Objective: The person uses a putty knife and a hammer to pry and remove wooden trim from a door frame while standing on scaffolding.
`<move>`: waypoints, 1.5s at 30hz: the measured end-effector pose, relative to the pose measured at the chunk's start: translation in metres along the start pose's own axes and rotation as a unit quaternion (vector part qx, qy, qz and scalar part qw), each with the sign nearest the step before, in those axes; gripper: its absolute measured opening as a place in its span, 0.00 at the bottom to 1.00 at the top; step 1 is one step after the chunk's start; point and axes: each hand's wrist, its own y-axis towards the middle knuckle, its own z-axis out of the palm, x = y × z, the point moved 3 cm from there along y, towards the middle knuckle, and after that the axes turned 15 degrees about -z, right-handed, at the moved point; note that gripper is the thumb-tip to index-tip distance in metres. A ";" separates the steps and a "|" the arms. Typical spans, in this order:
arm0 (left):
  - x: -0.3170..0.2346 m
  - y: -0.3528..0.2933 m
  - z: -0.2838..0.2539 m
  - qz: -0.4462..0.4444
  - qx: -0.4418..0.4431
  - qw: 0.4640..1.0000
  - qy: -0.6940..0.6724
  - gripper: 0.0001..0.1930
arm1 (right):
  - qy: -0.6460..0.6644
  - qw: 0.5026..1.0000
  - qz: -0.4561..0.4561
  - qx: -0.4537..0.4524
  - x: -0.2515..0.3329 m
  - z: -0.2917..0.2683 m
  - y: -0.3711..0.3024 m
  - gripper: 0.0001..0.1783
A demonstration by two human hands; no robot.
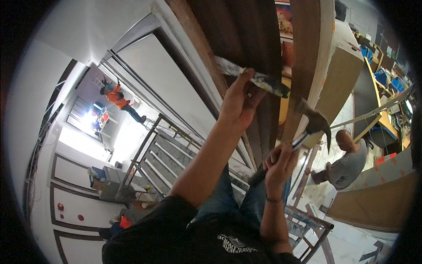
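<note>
My left hand (241,103) is raised and closed around a paint-smeared chisel (268,83), its dark butt pointing right. The chisel's pale left end lies against the edge of a brown wooden frame (198,37); exactly how it meets the wood I cannot tell. Lower and to the right, my right hand (279,165) grips a claw hammer (317,124) by its shaft. The hammer's head is up, apart from the chisel's butt, and its curved claw points down on the right. Dark brown panelling (246,31) stands behind both tools.
A metal scaffold (151,145) with a slatted deck spreads around my legs. Down on the right, a person in grey (349,165) bends over near a brown board (373,202). Far left, another person in orange (115,97) is up high. Cluttered desks (387,92) stand far right.
</note>
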 end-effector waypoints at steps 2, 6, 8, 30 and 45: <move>-0.001 -0.002 0.003 -0.004 -0.005 1.000 0.004 0.10 | 0.024 0.993 -0.015 -0.112 0.002 -0.019 -0.006 0.13; 0.001 -0.001 -0.006 -0.015 0.033 0.999 0.009 0.11 | -0.030 0.982 -0.069 -0.171 0.002 -0.009 0.000 0.22; 0.006 0.003 -0.001 -0.020 0.024 0.999 0.000 0.12 | -0.333 0.894 -0.299 -0.009 0.006 -0.001 0.002 0.20; 0.004 0.011 -0.019 -0.018 0.055 0.998 0.018 0.09 | 0.025 0.996 0.058 -0.060 -0.022 -0.007 -0.009 0.15; 0.011 0.007 -0.006 -0.059 0.068 0.996 -0.020 0.10 | -0.037 0.979 -0.200 0.015 -0.039 -0.031 0.002 0.19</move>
